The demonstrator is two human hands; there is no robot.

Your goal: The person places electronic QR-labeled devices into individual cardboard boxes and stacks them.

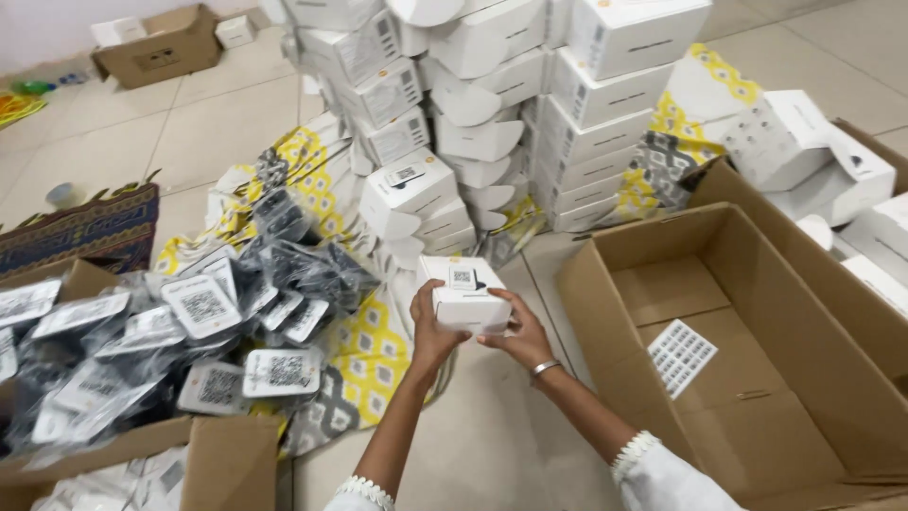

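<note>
Head view: both hands meet on one small white box [465, 293], held up over the tiled floor [492, 445] in front of the person. The left hand [430, 331] clasps the box's left end, its fingers [423, 295] curled around the side; the right hand [518, 333], a bangle at its wrist, cups the lower right corner with fingers wrapped onto the box. So both hands are closed on the box — neither is free. A small code sticker sits on the box's top face.

Judging by the grip, the step in hand looks like closing or checking a single packed box; the next move would call for keeping it level and square while one hand lets go.

Containers: the large cardboard carton [757, 378] to the right stands open and holds only a sheet of stickers [681, 355] lying on its bottom flaps. A second cardboard box [232, 464] at lower left is heaped with black items in clear bags [203, 336], each bearing a white code label — the heap spills onto the yellow patterned cloth [364, 345]. Behind, a tall stack of white boxes [492, 114] stands on the same cloth, some with flaps open. More white boxes [813, 151] lie past the carton's far wall. A small brown carton [161, 47] sits far off at upper left
</note>
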